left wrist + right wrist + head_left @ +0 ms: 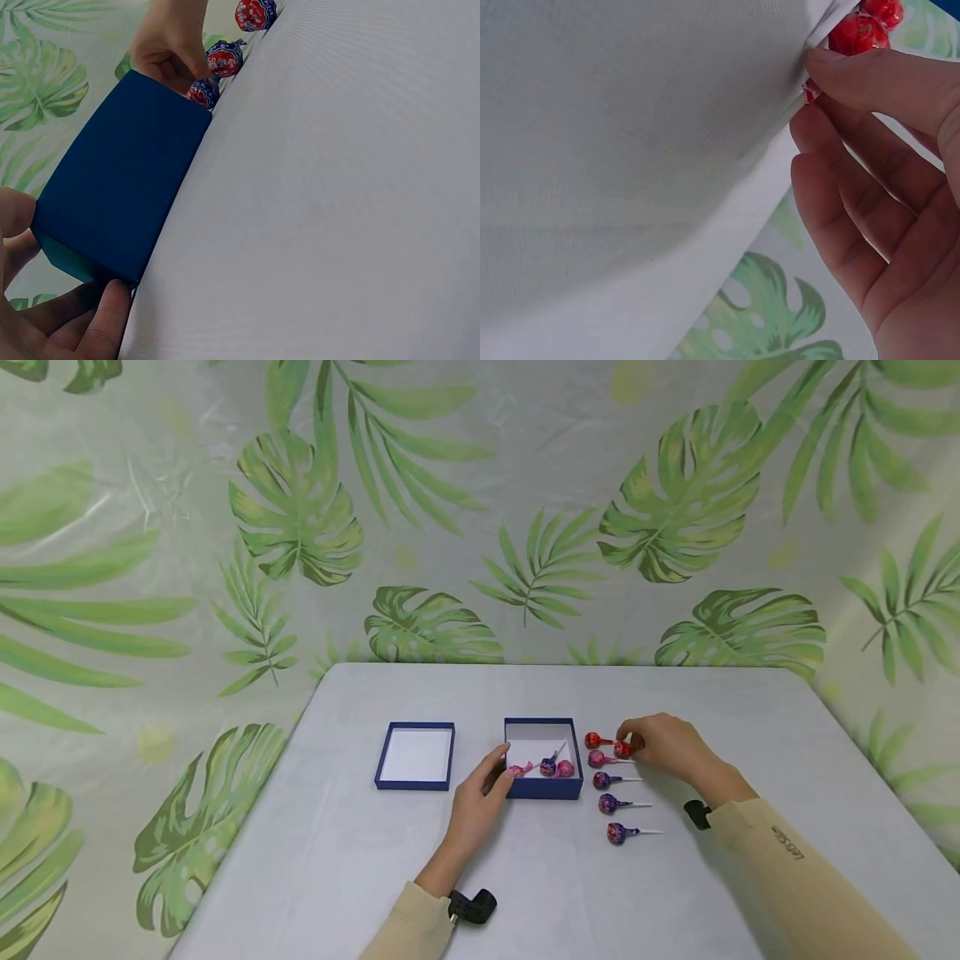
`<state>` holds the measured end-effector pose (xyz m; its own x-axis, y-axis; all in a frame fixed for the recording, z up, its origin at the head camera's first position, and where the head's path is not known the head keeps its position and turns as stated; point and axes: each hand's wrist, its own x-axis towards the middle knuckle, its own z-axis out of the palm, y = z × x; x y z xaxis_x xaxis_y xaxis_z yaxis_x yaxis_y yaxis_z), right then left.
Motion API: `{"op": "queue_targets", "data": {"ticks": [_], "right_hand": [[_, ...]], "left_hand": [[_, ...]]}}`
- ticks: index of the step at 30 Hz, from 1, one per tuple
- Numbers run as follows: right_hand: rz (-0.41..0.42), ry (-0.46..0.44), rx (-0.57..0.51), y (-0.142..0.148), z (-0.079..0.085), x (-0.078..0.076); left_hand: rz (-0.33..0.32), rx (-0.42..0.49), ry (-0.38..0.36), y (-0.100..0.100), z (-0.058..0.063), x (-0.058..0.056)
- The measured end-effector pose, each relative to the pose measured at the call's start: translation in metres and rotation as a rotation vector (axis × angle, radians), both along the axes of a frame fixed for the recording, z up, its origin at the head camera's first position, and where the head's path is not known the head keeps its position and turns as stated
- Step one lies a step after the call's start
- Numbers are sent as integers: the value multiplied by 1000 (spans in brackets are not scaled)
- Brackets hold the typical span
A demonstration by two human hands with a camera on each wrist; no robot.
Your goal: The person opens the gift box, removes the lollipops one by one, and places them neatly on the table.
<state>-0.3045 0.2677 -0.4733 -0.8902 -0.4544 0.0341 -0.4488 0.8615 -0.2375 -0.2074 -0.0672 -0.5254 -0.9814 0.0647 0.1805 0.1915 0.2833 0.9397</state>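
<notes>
A round red lollipop (622, 749) in glossy wrapping is just right of the smooth-walled blue box (543, 788), toward the table's (300, 877) far edge; the right hand (663, 747) pinches it between thumb and finger. The left hand (478, 797) grips the box's left side. Inside lie three wrapped sweets (565, 768). A shallow blue-rimmed lid (415, 756) lies nearer the table's far-left corner.

Right red lollipop (622, 749): stick hidden by right hand (667, 748). Sleeves (798, 868) cut off at head view's near edge.
</notes>
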Motion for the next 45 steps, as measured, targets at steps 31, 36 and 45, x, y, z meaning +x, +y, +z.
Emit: {"op": "queue_targets", "data": {"ticks": [31, 36, 45], "right_hand": [[23, 32, 23, -3, -2, 1], [33, 50, 10, -4, -3, 0], [38, 69, 25, -4, 4, 3]], "left_hand": [[1, -6, -16, 0, 3, 2], [5, -6, -12, -1, 3, 2], [11, 0, -16, 0, 1, 1]]}}
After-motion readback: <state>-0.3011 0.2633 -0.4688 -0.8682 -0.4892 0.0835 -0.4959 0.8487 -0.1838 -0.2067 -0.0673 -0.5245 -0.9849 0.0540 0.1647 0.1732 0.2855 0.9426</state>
